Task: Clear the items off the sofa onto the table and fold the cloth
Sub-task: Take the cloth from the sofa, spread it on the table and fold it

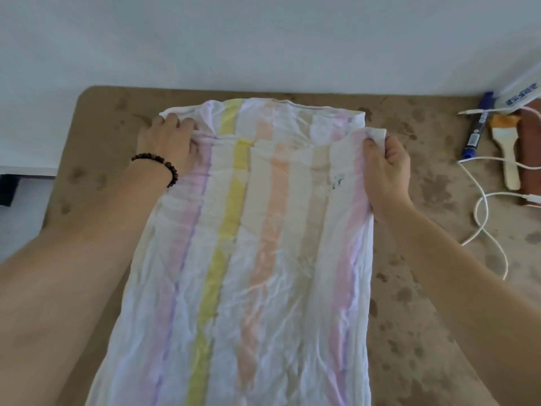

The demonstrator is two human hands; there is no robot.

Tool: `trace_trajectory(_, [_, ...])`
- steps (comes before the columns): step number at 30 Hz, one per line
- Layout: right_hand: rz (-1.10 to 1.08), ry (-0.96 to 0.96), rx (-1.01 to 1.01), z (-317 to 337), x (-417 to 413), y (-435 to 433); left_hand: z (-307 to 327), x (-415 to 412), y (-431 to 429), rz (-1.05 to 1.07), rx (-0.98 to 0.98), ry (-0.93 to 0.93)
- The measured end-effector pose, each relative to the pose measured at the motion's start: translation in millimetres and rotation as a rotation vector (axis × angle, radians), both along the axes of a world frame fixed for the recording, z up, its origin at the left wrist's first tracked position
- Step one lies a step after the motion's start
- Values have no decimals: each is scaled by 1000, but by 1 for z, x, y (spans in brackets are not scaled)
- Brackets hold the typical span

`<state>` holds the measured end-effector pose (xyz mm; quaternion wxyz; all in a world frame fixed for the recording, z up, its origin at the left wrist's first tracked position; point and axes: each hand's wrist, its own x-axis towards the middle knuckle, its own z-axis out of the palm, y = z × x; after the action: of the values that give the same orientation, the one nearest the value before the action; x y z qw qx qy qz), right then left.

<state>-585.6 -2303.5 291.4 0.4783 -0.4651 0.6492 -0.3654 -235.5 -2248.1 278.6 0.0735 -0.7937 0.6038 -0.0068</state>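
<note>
A white cloth (257,244) with purple, yellow, orange, beige and pink stripes lies lengthwise on the brown stained table (424,273). Its upper layer is folded over, with the folded edge a little short of the far edge. My left hand (168,142), with a dark bead bracelet on the wrist, grips the left corner of that upper layer. My right hand (386,168) is closed on the right corner, which sticks up above the fist.
At the table's right end lie a blue marker (475,131), a small wooden-handled brush (508,158), a white cable (486,218), a brown flat object (530,159) and a white-and-blue pouch (519,93). A white wall stands behind the table.
</note>
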Motion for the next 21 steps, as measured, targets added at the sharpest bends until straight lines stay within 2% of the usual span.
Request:
trace_trajectory(2, [-13,1,5,0,7,-1,-1,7,-1,-75,-62,-14])
trace_trajectory(5, [-24,126,-70,0,8,-2,2,17,0,-154,-201,-62])
trace_trajectory(9, [-57,320,-168,8,9,-19,12,35,-8,-91,-362,-43])
trace_trajectory(21, [6,848,-197,-22,45,-95,-18,63,-62,7,-205,-77])
